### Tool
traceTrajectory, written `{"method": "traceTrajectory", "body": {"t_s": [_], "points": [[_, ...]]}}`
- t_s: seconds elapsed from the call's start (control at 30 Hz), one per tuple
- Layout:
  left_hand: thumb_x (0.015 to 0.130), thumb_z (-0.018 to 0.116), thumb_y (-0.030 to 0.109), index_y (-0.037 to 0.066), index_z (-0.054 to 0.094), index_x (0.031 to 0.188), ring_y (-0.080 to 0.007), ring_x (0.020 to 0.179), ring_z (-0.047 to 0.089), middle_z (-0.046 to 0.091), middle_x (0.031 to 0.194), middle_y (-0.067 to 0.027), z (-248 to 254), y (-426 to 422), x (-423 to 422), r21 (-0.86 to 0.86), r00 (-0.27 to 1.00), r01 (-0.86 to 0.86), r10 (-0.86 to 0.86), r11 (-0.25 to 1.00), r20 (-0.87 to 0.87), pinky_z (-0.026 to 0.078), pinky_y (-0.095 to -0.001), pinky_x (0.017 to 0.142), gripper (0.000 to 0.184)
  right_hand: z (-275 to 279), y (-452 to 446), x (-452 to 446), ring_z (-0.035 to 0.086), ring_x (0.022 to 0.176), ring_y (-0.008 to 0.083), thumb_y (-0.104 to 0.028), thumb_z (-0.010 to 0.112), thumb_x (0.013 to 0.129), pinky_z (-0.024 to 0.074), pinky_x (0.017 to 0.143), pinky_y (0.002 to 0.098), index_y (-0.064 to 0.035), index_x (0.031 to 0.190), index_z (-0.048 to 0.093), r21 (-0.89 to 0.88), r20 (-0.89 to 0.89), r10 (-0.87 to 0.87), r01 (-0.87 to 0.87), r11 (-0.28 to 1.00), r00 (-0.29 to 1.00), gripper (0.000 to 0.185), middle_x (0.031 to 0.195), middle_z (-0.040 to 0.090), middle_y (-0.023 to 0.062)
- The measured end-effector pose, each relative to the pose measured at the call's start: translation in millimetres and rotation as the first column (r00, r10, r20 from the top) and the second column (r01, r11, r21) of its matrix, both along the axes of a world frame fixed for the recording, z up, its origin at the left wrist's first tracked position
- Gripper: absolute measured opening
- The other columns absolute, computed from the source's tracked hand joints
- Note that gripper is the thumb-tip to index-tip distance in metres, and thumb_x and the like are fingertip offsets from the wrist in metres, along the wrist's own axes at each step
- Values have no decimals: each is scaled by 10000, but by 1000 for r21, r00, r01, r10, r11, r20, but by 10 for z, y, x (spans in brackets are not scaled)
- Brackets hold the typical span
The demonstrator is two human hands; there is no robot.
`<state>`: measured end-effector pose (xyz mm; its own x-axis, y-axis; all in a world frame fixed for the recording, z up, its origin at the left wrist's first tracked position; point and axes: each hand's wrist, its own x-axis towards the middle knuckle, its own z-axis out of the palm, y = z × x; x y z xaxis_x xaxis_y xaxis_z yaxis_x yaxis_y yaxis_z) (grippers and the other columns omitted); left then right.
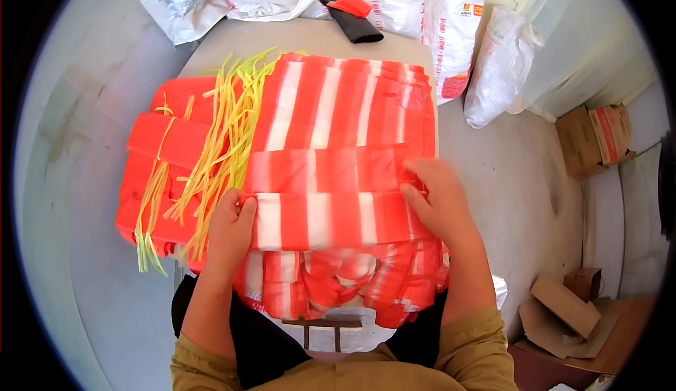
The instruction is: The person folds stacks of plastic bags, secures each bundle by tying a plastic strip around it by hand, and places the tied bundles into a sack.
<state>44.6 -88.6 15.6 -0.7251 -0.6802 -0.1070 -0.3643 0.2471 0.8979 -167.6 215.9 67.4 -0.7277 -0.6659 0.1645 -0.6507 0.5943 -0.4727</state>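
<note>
A stack of red-and-white striped plastic bags point(320, 106) lies flat in front of me. Across its near part runs a folded striped bag point(320, 220), its layers doubled over in bands. My left hand point(231, 225) pinches the left end of this fold between thumb and fingers. At the right end, my right hand point(440, 197) rests against the folded plastic, thumb and forefinger apart and slightly blurred. Crumpled striped plastic point(345, 278) hangs down over the near edge towards my lap.
Yellow-green plastic ties point(229, 123) lie left of the stack, over a red plastic bundle point(169, 141). A black-and-red roll point(355, 26) lies at the table's point(239, 37) far end. White printed sacks point(398, 7) stand behind. Cardboard boxes point(595, 137) sit on the floor at right.
</note>
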Motion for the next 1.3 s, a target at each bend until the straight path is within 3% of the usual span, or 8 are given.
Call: {"method": "traceTrajectory", "body": {"t_s": [0.13,0.23,0.33,0.63,0.73,0.83,1.13,1.3], "points": [[1052,623,161,3,601,1020,-98,675,529,587,758,-38,-7,16,14,-13,1000,-12,12,1000,-12,441,-301,625,162,-156,59,103,704,1082,343,-178,690,980,559,926,416,-27,1246,695,-153,195,-121,152,976,973,306,1238,719,188],[1054,620,159,0,601,1035,-97,683,537,591,768,-38,-5,16,27,-40,1000,-1,0,999,-12,446,-295,633,162,-245,105,-107,719,1042,322,-160,675,991,563,909,399,-31,1236,695,-210,351,-224,310,927,909,277,1162,746,169],[1060,612,146,-5,591,1048,-80,719,548,599,799,-28,75,43,38,-21,1000,3,-3,1000,-10,454,-272,656,152,-404,120,-255,652,900,130,-88,673,997,533,822,293,7,1233,691,-311,350,-182,297,903,919,255,992,737,46],[1083,579,99,24,585,1074,-57,805,555,614,885,-4,64,5,84,78,997,40,-35,996,-61,448,-232,722,76,-75,-16,-99,648,838,163,-90,732,942,539,799,304,-9,1379,647,-31,326,-256,281,959,910,453,957,714,57],[1085,576,95,26,581,1074,-54,813,558,615,898,-1,41,6,108,73,993,53,-45,996,-106,449,-231,726,69,-196,29,-112,649,852,184,-95,753,919,542,796,322,-3,1347,657,-107,213,-205,231,967,955,448,999,707,75],[1067,594,84,8,591,1063,-58,790,569,622,883,-9,45,-6,123,89,994,54,-45,995,-101,467,-231,716,77,-315,51,-165,696,1011,306,-179,745,914,550,880,421,-38,1322,676,-113,117,-165,178,977,979,437,1132,707,141],[1087,565,90,35,574,1054,-47,818,543,597,902,12,14,-32,137,85,994,75,-67,994,-89,446,-224,738,65,-389,-88,-273,678,956,334,-166,723,931,539,839,415,-18,1069,690,-231,249,-192,251,940,949,205,1051,692,144],[1075,598,97,18,585,1071,-53,810,562,617,894,3,34,-20,145,97,990,69,-56,993,-126,464,-225,729,80,-398,-110,-236,697,932,309,-156,701,949,540,832,409,-30,1174,660,-262,307,-212,296,919,928,261,1004,717,141]]}}
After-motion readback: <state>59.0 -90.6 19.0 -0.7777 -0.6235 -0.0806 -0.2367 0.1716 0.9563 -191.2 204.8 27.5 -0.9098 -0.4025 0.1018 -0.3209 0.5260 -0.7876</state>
